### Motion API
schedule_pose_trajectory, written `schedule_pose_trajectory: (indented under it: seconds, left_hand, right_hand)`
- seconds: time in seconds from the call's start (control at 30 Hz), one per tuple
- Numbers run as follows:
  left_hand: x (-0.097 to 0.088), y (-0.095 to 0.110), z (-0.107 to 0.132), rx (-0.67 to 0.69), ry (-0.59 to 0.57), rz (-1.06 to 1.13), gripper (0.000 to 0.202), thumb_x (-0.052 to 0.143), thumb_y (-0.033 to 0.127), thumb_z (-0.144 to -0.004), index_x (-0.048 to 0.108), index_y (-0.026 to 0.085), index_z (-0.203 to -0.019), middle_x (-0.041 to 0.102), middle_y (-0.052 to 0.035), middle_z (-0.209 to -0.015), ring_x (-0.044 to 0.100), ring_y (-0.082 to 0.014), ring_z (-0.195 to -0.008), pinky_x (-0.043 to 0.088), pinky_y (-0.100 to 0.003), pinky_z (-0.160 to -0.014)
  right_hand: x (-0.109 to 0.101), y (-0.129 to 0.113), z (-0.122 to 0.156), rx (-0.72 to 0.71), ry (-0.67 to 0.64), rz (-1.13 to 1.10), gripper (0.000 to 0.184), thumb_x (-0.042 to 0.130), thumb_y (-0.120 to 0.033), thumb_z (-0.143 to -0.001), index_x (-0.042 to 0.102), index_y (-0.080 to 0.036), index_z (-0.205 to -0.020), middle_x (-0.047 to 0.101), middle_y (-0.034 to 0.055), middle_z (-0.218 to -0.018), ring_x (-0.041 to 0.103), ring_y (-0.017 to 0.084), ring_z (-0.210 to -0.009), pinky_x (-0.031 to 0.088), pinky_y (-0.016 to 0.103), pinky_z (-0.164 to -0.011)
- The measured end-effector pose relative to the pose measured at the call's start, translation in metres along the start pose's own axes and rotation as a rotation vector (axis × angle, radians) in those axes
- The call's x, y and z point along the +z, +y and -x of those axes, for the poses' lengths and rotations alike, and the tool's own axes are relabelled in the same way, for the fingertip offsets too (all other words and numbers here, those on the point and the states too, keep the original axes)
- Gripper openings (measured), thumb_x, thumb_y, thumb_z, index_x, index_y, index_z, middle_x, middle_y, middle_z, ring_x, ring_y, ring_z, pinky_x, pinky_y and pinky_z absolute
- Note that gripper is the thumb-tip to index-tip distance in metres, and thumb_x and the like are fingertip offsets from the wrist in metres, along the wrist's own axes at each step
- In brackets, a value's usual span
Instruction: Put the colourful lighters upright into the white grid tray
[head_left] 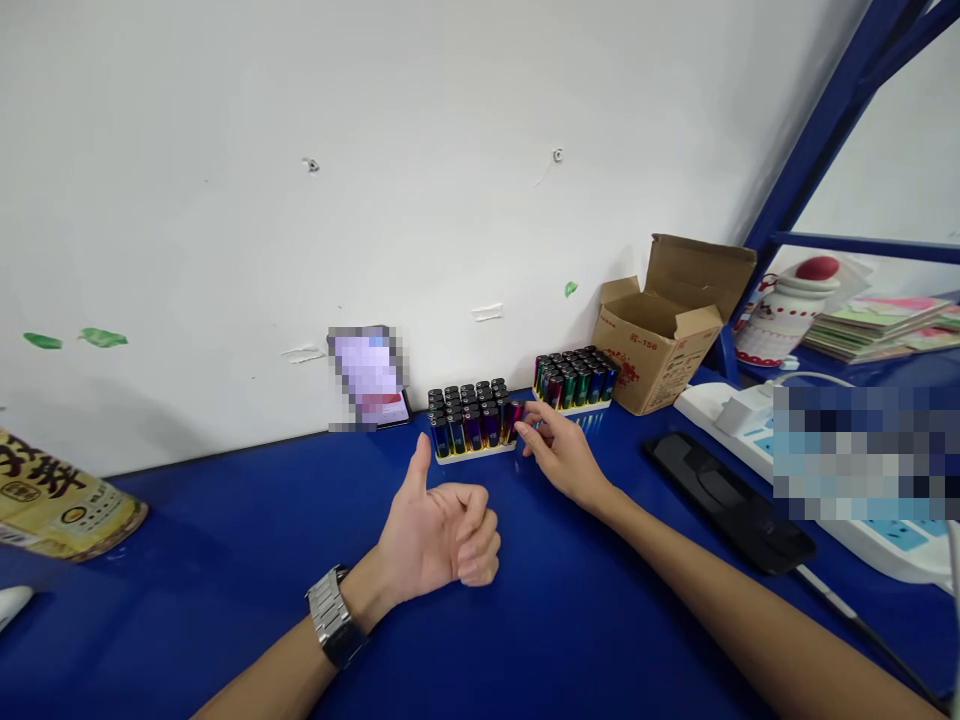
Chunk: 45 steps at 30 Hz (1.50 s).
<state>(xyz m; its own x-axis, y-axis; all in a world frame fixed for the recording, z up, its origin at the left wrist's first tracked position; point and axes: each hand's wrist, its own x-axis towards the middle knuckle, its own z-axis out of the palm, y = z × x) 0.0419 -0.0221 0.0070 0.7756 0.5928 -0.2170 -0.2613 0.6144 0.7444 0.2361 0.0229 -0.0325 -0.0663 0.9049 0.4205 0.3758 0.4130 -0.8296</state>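
Observation:
A white tray (475, 455) of upright lighters (471, 412) with black tops and shiny coloured bodies stands near the wall. At its right end my right hand (553, 448) pinches a reddish-purple lighter (516, 412) between thumb and fingers. Whether that lighter's base rests in the tray I cannot tell. In front of the tray, my left hand (442, 535) is raised above the table, thumb up and fingers curled in; nothing shows in it. Behind my right hand, against the wall, sits a second tray (589, 407) of similar lighters.
An open cardboard box (637, 350) stands right of the second tray. A phone (371, 380) leans on the wall. On the right lie a black phone (727, 500) with a cable and a white power strip (847, 510). A yellow can (67, 500) is at left on the blue table (225, 560).

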Motion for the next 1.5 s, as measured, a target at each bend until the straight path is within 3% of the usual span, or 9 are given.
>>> schedule_pose_trajectory:
  seconds: [0.13,0.33,0.7,0.87,1.03,1.13,1.23,1.37,1.5]
  left_hand:
    - [0.000,0.000,0.003,-0.168,-0.090,-0.064,0.086,-0.005,0.088,-0.063,0.042,0.020,-0.038,0.032,-0.0003,-0.035,0.034,-0.0125,-0.032,0.025,-0.030,-0.043]
    - [0.000,-0.001,0.003,-0.183,-0.120,-0.079,0.088,-0.011,0.087,-0.062,0.041,0.021,-0.036,0.030,-0.0002,-0.034,0.031,-0.0116,-0.031,0.024,-0.030,-0.043]
    - [0.001,0.001,0.007,-0.292,-0.220,-0.141,0.089,-0.015,0.089,-0.053,0.039,0.023,-0.032,0.024,0.0005,-0.031,0.023,-0.0115,-0.027,0.025,-0.033,-0.039]
    - [-0.001,0.000,0.006,-0.296,-0.198,-0.146,0.089,-0.013,0.090,-0.055,0.041,0.023,-0.033,0.025,0.0006,-0.031,0.024,-0.0110,-0.028,0.026,-0.033,-0.041]
    - [-0.005,0.000,0.005,-0.202,-0.101,-0.132,0.082,-0.004,0.086,-0.066,0.036,0.022,-0.034,0.024,0.0021,-0.032,0.025,-0.0099,-0.029,0.024,-0.031,-0.044]
    - [-0.007,0.001,0.003,-0.114,-0.023,-0.106,0.073,0.012,0.077,-0.078,0.032,0.021,-0.036,0.023,0.0034,-0.033,0.025,-0.0085,-0.031,0.025,-0.030,-0.045]
    - [-0.010,0.002,-0.001,0.080,0.194,-0.107,0.060,0.034,0.057,-0.083,0.024,0.020,-0.037,0.019,0.0049,-0.033,0.022,-0.0067,-0.032,0.027,-0.028,-0.046]
    - [-0.015,0.001,-0.009,0.389,0.571,-0.193,0.053,0.049,0.036,-0.077,0.014,0.021,-0.041,0.015,0.0066,-0.034,0.019,-0.0055,-0.034,0.032,-0.028,-0.046]
    - [-0.020,-0.001,-0.012,0.558,0.746,-0.152,0.040,0.051,0.025,-0.068,0.019,0.021,-0.045,0.022,0.0072,-0.039,0.025,-0.0059,-0.038,0.038,-0.028,-0.051]
  right_hand:
    - [0.001,-0.001,0.000,-0.042,-0.088,0.123,0.020,0.043,-0.031,-0.093,0.058,-0.018,-0.096,0.061,0.0033,-0.079,0.058,0.014,-0.064,0.046,0.026,-0.062]
    - [0.000,-0.005,0.000,-0.060,-0.064,0.186,0.020,0.040,-0.028,-0.093,0.056,-0.018,-0.088,0.059,0.0026,-0.073,0.055,0.015,-0.066,0.041,0.025,-0.061]
    - [-0.009,-0.006,0.006,0.027,-0.224,-0.220,0.049,0.029,-0.040,-0.089,0.054,-0.017,-0.053,0.044,-0.0011,-0.042,0.043,0.011,-0.041,0.034,0.024,-0.046]
    - [-0.006,-0.008,0.006,0.078,-0.178,-0.123,0.056,0.033,-0.044,-0.092,0.055,-0.017,-0.050,0.043,-0.0020,-0.038,0.042,0.009,-0.038,0.033,0.023,-0.045]
    - [-0.008,-0.011,0.005,-0.048,-0.135,0.059,0.057,0.043,-0.044,-0.089,0.044,-0.018,-0.039,0.036,-0.0030,-0.037,0.034,0.008,-0.039,0.026,0.024,-0.044]
    - [-0.017,-0.012,0.002,-0.076,-0.245,0.039,0.040,0.056,-0.033,-0.078,0.043,-0.018,-0.043,0.037,-0.0041,-0.042,0.034,0.008,-0.043,0.025,0.023,-0.045]
    - [-0.029,-0.019,0.000,-0.144,-0.448,0.091,0.005,0.056,-0.015,-0.064,0.059,-0.016,-0.068,0.051,-0.0022,-0.062,0.045,0.011,-0.054,0.032,0.022,-0.050]
    - [-0.035,-0.032,0.001,-0.269,-0.617,0.408,0.037,0.054,-0.006,-0.057,0.067,-0.020,-0.090,0.054,0.0036,-0.094,0.052,0.015,-0.073,0.038,0.026,-0.065]
    - [-0.030,-0.038,0.004,-0.285,-0.721,0.481,0.027,0.062,-0.011,-0.064,0.068,-0.022,-0.088,0.050,0.0051,-0.096,0.052,0.016,-0.079,0.038,0.028,-0.071]
